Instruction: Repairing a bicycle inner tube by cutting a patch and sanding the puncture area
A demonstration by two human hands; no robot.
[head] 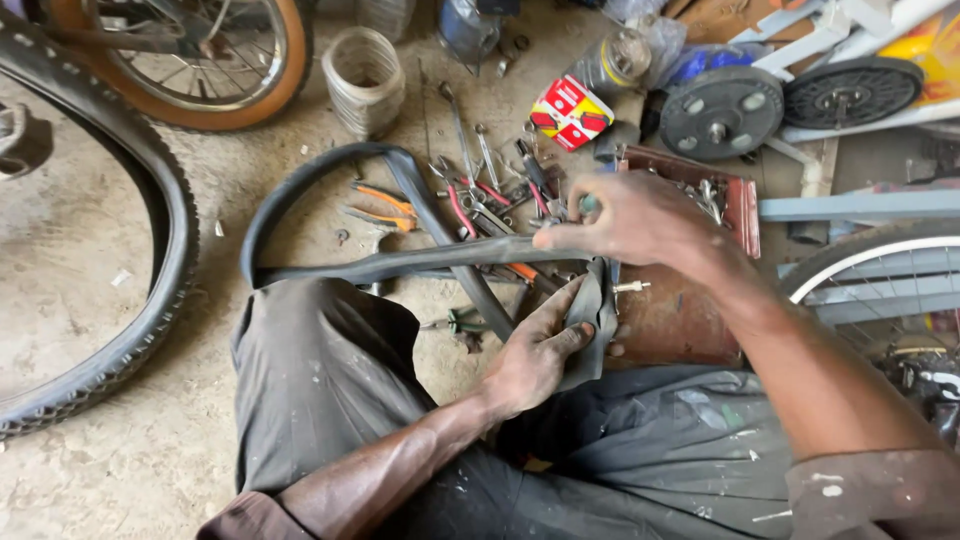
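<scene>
A black rubber inner tube [330, 265] loops across the dirt floor and over my lap. My left hand [535, 350] grips a folded section of the tube near its metal valve [632, 287]. My right hand [635, 220] is above it, fingers closed, pinching the tube's upper strand and holding a small greenish object at the fingertips. Both hands sit over a rusty metal tray [690, 320].
Scattered pliers, wrenches and screwdrivers [480, 195] lie on the floor beyond the tube. A large black tyre [160, 270] curves at left, an orange-rimmed wheel [200, 60] behind it. A red-and-white box [570, 112], small plastic wheels [720, 110] and a spoked wheel [880, 290] are at right.
</scene>
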